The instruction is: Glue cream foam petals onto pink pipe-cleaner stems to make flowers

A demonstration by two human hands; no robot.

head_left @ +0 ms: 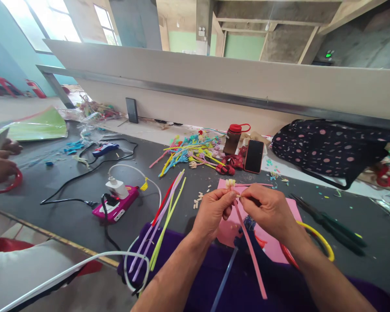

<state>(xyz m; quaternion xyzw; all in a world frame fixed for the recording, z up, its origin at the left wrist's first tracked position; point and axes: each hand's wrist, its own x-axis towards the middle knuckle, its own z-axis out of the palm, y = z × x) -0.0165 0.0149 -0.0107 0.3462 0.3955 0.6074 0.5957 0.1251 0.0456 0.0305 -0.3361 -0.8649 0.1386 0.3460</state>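
Observation:
My left hand [214,213] is closed in a pinch on a pink fuzzy stem [251,253] just below its cream flower-like head [230,183]. The stem's long tail hangs down between my arms. Close beside it, my right hand [267,209] pinches a small pale piece [238,196] at the fingertips, against the stem's top. Beneath both hands lies a pink sheet [222,237]. Partly hidden behind my right wrist is a blue glue gun [249,227], with a clear bluish stick [225,277] running toward me.
Left of me are loose fuzzy stems [169,208], a magenta power strip [117,208] and cables. A pile of coloured stems [191,151], a red-lidded bottle [233,139] and a phone [253,156] stand behind. Green-handled cutters [331,227] lie right. Another person's hand [0,167] holds red-handled scissors.

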